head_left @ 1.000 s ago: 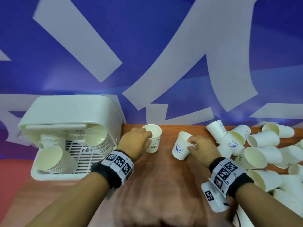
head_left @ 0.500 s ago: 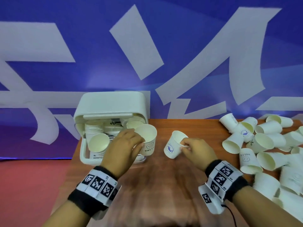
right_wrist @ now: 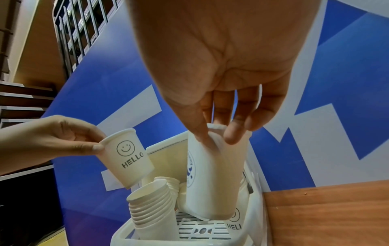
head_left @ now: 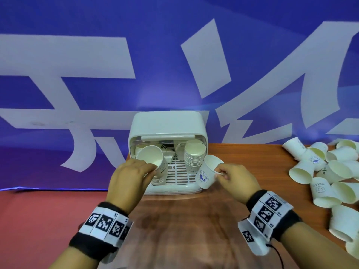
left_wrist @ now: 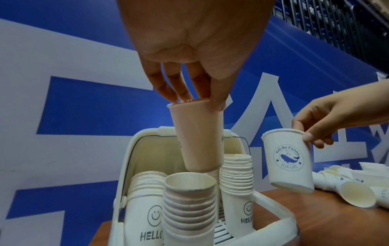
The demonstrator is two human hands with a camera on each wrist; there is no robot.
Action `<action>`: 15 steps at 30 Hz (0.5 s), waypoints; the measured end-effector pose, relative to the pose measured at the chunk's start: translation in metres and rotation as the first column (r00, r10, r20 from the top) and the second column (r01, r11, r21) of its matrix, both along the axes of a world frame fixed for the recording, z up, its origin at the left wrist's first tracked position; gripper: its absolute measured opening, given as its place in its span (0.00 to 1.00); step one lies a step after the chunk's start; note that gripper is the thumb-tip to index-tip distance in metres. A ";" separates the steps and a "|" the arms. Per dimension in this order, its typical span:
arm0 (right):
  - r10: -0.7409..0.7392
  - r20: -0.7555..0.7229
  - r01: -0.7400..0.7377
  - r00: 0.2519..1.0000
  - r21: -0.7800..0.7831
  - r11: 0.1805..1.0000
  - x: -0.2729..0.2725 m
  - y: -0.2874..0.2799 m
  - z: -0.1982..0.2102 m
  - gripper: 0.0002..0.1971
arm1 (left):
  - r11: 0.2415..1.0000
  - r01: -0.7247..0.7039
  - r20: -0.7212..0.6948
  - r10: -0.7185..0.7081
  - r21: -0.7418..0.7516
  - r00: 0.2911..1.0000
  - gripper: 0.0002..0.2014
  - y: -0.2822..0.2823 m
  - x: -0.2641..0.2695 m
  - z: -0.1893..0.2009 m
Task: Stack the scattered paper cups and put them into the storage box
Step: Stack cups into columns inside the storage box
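Observation:
My left hand (head_left: 134,175) pinches the rim of a white "HELLO" smiley cup (head_left: 153,160), (right_wrist: 126,154), held just above a stack of cups (left_wrist: 189,199) at the front left of the white storage box (head_left: 174,189). My right hand (head_left: 231,176) pinches the rim of a whale-logo cup (head_left: 206,174), (left_wrist: 288,159) over the box's front right corner, beside a taller stack (head_left: 194,155). The box's lid (head_left: 167,123) stands raised at the back. Several stacks stand inside the box.
A heap of loose white cups (head_left: 330,175) lies on the right of the wooden table (head_left: 194,220). A blue and white banner (head_left: 174,65) runs close behind the box. The table's left edge falls beside the box, over red floor (head_left: 38,220).
Both hands have carried their cups left from the table middle to over the box. My view has swung left, so the box now sits centre and the loose heap far right.

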State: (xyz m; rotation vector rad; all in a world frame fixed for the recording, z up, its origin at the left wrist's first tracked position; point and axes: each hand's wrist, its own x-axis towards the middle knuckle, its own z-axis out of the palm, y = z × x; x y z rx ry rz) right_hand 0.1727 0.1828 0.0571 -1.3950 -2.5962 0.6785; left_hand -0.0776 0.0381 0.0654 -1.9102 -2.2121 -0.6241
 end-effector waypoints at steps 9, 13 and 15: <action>0.033 0.003 -0.033 0.999 -0.005 0.999 -0.014 -0.001 0.009 0.07 | 0.989 0.021 -0.192 -0.049 -0.146 0.980 0.10 0.018 -0.011 -0.019; 0.049 0.011 -0.049 0.999 -0.012 0.999 -0.020 0.000 0.009 0.08 | 0.965 -0.007 -0.245 -0.060 -0.263 0.968 0.10 0.029 -0.014 -0.033; 0.052 0.019 -0.052 0.998 -0.027 0.998 -0.024 -0.001 0.008 0.07 | 0.953 -0.015 -0.263 -0.069 -0.304 0.962 0.10 0.032 -0.017 -0.042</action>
